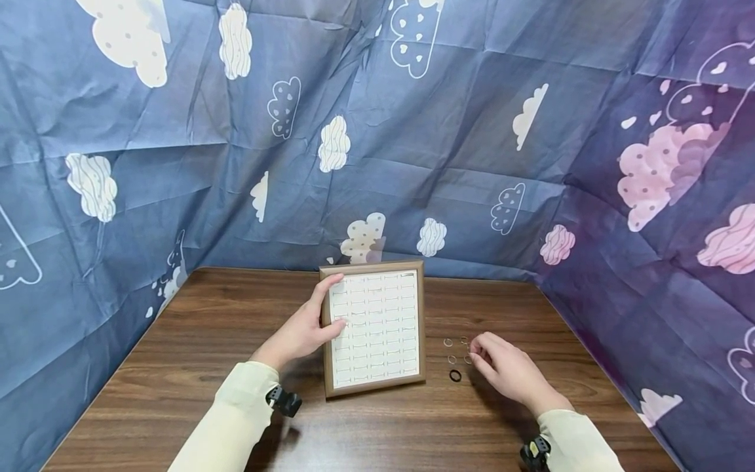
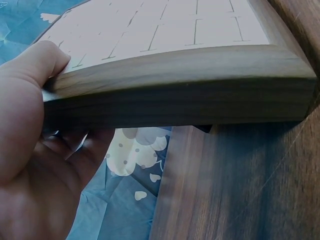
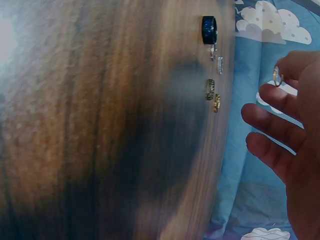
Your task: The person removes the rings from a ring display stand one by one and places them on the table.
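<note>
A wooden-framed ring display board with a white slotted face stands tilted back on the table. My left hand grips its left edge, thumb over the front and other fingers behind the frame in the left wrist view. My right hand is raised just above the table, right of the board. Between its thumb and index finger it pinches a thin gold-coloured ring. Near that hand lie a wide black ring, silver-coloured rings and gold-coloured rings.
A dark wood-grain table carries everything. Blue cloth printed with clouds hangs behind the table and along its sides. Dark wrist cameras sit at both cuffs.
</note>
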### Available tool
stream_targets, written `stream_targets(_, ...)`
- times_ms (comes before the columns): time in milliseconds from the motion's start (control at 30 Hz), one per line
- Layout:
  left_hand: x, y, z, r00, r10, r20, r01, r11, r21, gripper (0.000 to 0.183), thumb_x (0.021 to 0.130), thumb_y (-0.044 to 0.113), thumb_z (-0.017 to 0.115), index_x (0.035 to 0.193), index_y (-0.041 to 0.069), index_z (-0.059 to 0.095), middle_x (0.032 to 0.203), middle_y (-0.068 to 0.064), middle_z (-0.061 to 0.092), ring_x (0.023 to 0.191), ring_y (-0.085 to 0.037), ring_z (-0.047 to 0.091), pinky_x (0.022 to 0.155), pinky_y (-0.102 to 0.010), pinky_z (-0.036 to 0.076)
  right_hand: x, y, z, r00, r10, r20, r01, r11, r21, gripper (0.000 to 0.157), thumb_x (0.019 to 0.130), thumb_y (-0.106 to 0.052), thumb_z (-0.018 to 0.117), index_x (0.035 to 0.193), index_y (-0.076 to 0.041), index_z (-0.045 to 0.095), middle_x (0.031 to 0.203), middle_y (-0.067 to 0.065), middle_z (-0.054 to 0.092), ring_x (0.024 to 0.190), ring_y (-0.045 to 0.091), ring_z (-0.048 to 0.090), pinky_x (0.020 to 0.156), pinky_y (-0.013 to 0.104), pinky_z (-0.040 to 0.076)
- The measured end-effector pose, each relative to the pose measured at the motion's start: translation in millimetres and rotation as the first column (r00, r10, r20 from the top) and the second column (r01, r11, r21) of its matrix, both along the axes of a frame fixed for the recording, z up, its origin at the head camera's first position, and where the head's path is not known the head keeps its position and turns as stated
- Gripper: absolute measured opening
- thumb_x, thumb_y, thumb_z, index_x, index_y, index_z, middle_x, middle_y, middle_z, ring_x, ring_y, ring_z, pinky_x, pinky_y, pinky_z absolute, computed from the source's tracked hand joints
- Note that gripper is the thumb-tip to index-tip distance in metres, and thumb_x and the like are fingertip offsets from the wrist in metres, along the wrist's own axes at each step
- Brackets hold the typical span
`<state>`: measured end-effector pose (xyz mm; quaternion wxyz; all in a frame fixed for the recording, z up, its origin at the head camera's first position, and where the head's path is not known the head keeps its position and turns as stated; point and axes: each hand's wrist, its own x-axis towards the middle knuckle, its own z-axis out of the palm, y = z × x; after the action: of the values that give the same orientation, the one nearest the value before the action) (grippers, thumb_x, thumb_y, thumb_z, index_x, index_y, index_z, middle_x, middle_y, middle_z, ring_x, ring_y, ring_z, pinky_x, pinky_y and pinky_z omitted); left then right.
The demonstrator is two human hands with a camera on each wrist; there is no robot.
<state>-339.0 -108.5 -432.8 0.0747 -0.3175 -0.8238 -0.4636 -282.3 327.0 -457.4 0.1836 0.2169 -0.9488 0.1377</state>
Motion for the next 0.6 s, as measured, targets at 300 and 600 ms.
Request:
stream_targets(300, -2.3, 0.5, -0.7, 1.0, 0.01, -0.016, -0.01, 1.0, -0.007, 0.089, 0.1, 0.009, 0.074, 0.168, 0.029, 0.02, 0.153, -0.017, 0.057, 0.114, -0.023, 0.068, 0.104, -0.045, 0.053, 3.7, 4.9, -10.5, 0.999, 0.027, 0.035, -0.027, 1.0, 0.001, 0.023, 0.093, -0.011, 0.08, 0.093, -0.027, 0.063, 0.093, -0.016, 0.054, 0.076, -0.005, 0.048, 0.062, 0.023, 0.041)
stream_targets(600, -3.3, -0.4, -2.8, 1.0, 0.005, -0.007, -0.005, 1.0, 0.0, 0.09, 0.1, 0.008, 0.074, 0.168, 0.029, 0.02, 0.151, -0.017, 0.058, 0.113, -0.023, 0.069, 0.102, -0.042, 0.054, 7.0, 7.5, -18.9, 0.987, -0.017, 0.159, 0.01, 0.999, 0.045, 0.023, 0.096, -0.016, 0.079, 0.09, -0.03, 0.061, 0.09, -0.019, 0.052, 0.077, -0.006, 0.047, 0.066, 0.024, 0.043)
